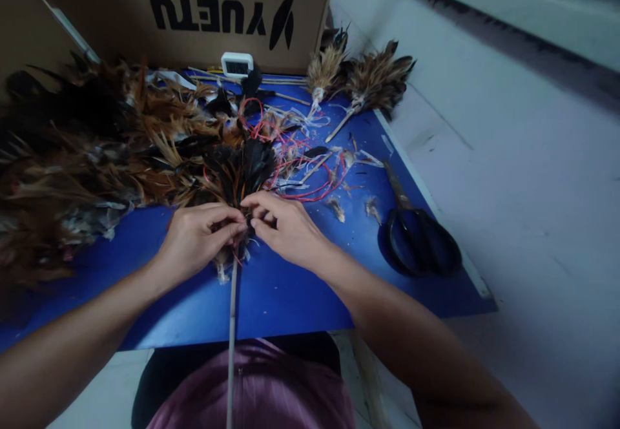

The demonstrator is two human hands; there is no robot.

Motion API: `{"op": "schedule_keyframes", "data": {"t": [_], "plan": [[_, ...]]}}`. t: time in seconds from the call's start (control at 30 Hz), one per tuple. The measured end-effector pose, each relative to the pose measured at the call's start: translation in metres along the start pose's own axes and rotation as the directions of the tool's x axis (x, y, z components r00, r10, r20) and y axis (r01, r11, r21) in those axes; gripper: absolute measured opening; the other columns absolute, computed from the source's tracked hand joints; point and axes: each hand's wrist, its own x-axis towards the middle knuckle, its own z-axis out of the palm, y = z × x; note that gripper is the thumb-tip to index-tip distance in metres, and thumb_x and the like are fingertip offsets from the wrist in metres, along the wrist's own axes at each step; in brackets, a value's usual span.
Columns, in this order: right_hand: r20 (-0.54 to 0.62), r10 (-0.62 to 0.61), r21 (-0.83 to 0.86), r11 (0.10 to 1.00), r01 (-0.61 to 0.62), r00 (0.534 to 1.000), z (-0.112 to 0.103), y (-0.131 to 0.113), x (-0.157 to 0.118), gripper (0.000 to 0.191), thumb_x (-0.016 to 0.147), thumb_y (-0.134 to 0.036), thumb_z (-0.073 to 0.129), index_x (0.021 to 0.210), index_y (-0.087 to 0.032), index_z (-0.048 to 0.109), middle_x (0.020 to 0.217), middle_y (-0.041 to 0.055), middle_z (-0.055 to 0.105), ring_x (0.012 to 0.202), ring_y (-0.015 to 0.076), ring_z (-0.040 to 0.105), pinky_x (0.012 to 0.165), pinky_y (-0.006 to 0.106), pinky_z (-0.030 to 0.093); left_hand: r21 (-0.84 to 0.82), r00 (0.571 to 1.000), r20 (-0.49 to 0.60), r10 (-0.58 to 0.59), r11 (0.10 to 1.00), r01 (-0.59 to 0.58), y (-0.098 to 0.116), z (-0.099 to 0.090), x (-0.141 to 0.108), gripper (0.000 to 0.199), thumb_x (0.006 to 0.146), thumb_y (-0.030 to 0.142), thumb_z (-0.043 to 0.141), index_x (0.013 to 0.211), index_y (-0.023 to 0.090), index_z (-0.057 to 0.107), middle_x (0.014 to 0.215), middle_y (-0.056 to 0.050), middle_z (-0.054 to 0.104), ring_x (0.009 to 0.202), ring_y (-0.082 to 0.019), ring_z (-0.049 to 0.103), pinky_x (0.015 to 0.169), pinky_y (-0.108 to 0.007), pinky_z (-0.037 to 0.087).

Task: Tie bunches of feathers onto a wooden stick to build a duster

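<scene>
A feather duster (256, 165) with dark feathers lies in front of me, its thin stick (232, 319) pointing toward my body over the table's near edge. My left hand (201, 232) is closed on the base of the feathers, thumb and index finger pinched. From the other side my right hand (281, 222) pinches at the same spot, its fingertips almost meeting the left ones. Bits of red string show just below the fingers; what exactly the fingertips hold is partly hidden. Red string (314, 193) lies in loose loops beyond my right hand.
Heaped feathers (87, 145) cover the left of the blue table (290, 300). Black-handled scissors (421, 241) lie at the right. Two feather bundles on sticks, one brown (380, 80), one paler (323, 70), lie at the back near a small white digital device (237, 65) and a cardboard box (121, 2).
</scene>
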Motion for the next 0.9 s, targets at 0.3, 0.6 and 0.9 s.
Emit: {"op": "schedule_keyframes", "data": {"t": [0.3, 0.6, 0.9], "plan": [[0.063, -0.120, -0.092, 0.988, 0.125, 0.991, 0.0007, 0.0031, 0.0014, 0.018, 0.089, -0.012, 0.046, 0.088, -0.016, 0.064, 0.086, 0.0024, 0.065, 0.079, 0.0108, 0.056, 0.075, 0.023, 0.040, -0.014, 1.000, 0.001, -0.008, 1.000, 0.008, -0.0029, 0.0006, -0.0004, 0.015, 0.082, 0.032, 0.062, 0.078, 0.022, 0.072, 0.067, 0.001, 0.068, 0.058, -0.012, 0.062, 0.057, -0.022, 0.047], [-0.014, -0.012, -0.085, 0.996, 0.011, 1.000, 0.0038, -0.0011, 0.0015, 0.012, 0.082, -0.012, 0.050, 0.078, -0.017, 0.061, 0.072, -0.0015, 0.059, 0.064, 0.0082, 0.048, 0.063, 0.021, 0.034, -0.030, 0.999, 0.037, -0.038, 0.999, 0.039, -0.0006, -0.0013, 0.0003, 0.015, 0.083, 0.033, 0.061, 0.079, 0.021, 0.069, 0.061, 0.002, 0.066, 0.052, -0.011, 0.060, 0.051, -0.022, 0.045], [-0.013, 0.012, -0.071, 0.997, -0.013, 1.000, 0.0055, -0.0015, -0.0003, 0.008, 0.076, -0.014, 0.053, 0.072, -0.017, 0.060, 0.069, -0.0018, 0.059, 0.062, 0.0085, 0.048, 0.061, 0.021, 0.033, -0.230, 0.959, 0.100, -0.266, 0.931, 0.282, -0.0008, -0.0018, 0.0024, 0.016, 0.077, 0.033, 0.067, 0.076, 0.017, 0.066, 0.059, 0.000, 0.067, 0.047, -0.011, 0.061, 0.043, -0.019, 0.046]]}}
